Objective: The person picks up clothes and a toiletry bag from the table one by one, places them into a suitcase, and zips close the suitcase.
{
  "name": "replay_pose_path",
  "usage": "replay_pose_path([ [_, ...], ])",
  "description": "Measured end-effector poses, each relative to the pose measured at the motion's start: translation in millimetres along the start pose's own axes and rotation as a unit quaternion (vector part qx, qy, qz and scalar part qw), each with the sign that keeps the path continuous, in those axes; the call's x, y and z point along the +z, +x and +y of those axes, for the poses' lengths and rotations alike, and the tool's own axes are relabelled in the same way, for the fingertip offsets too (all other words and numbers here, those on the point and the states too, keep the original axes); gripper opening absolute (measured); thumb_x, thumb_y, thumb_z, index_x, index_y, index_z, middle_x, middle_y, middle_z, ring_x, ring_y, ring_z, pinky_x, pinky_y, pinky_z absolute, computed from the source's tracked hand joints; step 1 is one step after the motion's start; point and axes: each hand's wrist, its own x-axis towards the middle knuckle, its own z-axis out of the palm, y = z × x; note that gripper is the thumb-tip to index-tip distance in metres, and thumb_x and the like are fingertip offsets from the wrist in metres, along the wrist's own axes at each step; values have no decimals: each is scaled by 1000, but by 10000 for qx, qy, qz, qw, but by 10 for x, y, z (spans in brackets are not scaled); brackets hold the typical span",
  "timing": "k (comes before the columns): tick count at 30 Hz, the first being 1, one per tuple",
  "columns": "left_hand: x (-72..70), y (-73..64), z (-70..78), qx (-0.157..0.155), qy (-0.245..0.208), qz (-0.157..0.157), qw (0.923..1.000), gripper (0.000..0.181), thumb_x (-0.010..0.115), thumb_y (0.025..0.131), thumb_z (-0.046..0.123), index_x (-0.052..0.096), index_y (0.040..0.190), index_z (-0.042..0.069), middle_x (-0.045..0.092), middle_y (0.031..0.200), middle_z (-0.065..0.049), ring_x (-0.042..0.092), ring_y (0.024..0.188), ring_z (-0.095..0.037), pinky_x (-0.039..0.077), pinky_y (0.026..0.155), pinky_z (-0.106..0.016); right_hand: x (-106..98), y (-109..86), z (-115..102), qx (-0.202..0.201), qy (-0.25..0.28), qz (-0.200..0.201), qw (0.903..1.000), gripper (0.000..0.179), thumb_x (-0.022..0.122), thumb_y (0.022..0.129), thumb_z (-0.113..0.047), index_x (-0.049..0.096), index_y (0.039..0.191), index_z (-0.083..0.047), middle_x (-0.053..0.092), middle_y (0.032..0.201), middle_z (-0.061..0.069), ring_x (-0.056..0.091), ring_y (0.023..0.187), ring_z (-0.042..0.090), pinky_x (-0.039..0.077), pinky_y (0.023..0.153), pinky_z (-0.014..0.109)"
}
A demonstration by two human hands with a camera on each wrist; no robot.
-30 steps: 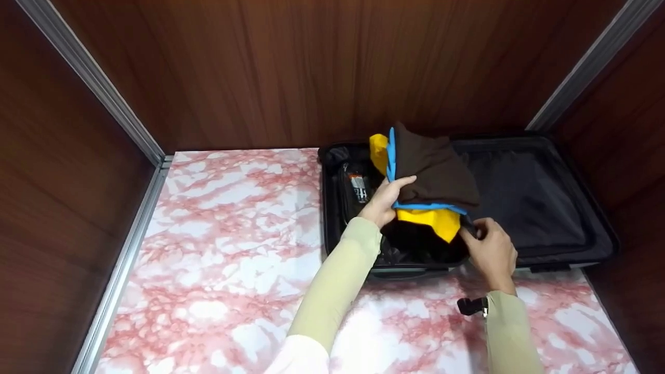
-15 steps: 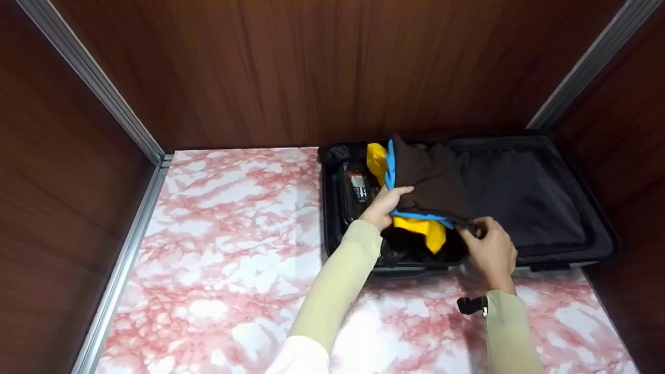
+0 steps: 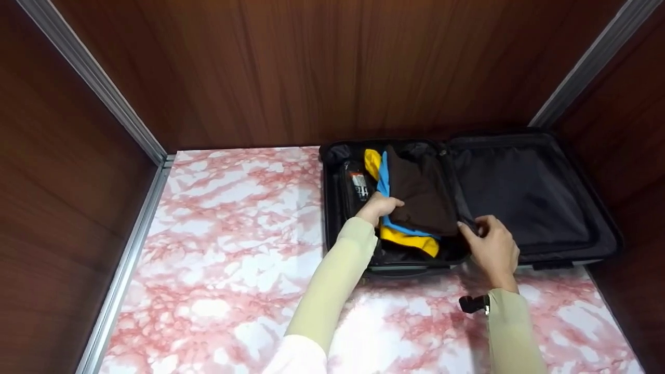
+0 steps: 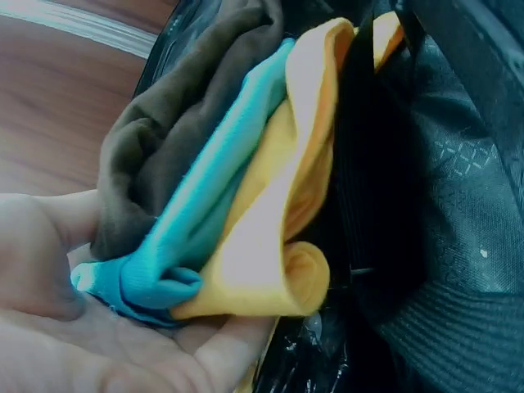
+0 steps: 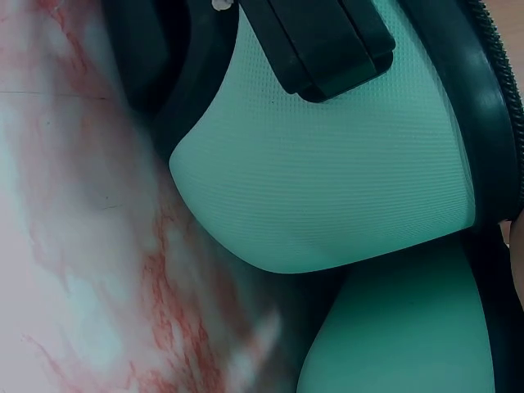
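Note:
A black-lined suitcase (image 3: pixel 329 228) lies spread out in the head view. In its left half sits a stack of folded cloth: brown (image 3: pixel 423 195) on top, blue (image 3: pixel 383 174) in between, yellow (image 3: pixel 405 240) lowest. My left hand (image 3: pixel 378 206) grips the stack's left edge, thumb over the brown layer. From the left wrist view, the fingers pass beneath the blue fold (image 4: pixel 205 180) and the yellow roll (image 4: pixel 262 254). With thumb and fingers, my right hand (image 3: pixel 493 249) pinches the suitcase's black edge between the halves. Its fingertips are hidden in the right wrist view.
Left of the cloth, a dark packet with a white and orange label (image 3: pixel 359 187) lies inside. The suitcase's flat right half (image 3: pixel 524 200) reaches toward the right wall. Wood-look panels (image 3: pixel 249 78) enclose a marbled surface (image 3: pixel 223 249). The right wrist view shows the teal shell (image 5: pixel 327 188).
My left hand has lowered the cloth stack into the suitcase's left half, moving slightly left and toward me. My right hand stays at the suitcase edge.

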Motion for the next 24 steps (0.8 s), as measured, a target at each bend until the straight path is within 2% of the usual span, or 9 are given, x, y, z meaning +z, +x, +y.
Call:
replay_pose_path([
  [4,-13,14,-6,-50,96,38,9999,78,68,100,21,22,161,5,28,163,-12,32,146,-31,37,110,-48,-2,6,-2,-5,6,0,10000,60,64,92,-64,68,113,-8,58,92,6,57,80,28,42,69,47],
  [10,-13,-31,-27,4,28,-8,10000,79,66,101,20,18,162,5,25,164,-13,33,145,-33,39,109,-51,27,13,-15,50,32,-48,10000,61,64,91,-65,67,114,-9,58,92,5,57,80,28,42,69,45],
  [18,-11,-106,-41,-5,270,-205,9994,82,65,101,25,15,163,6,25,163,-13,40,140,-32,46,102,-51,24,4,-25,-12,30,15,10000,60,65,91,-64,68,114,-9,59,92,6,58,78,29,42,68,46],
  [24,-42,-83,-7,-82,527,16,9986,93,69,99,28,5,164,11,20,166,-11,43,138,-33,51,94,-51,7,-2,-11,-22,20,64,10000,60,65,91,-64,68,113,-8,59,91,6,58,78,30,42,68,47],
])
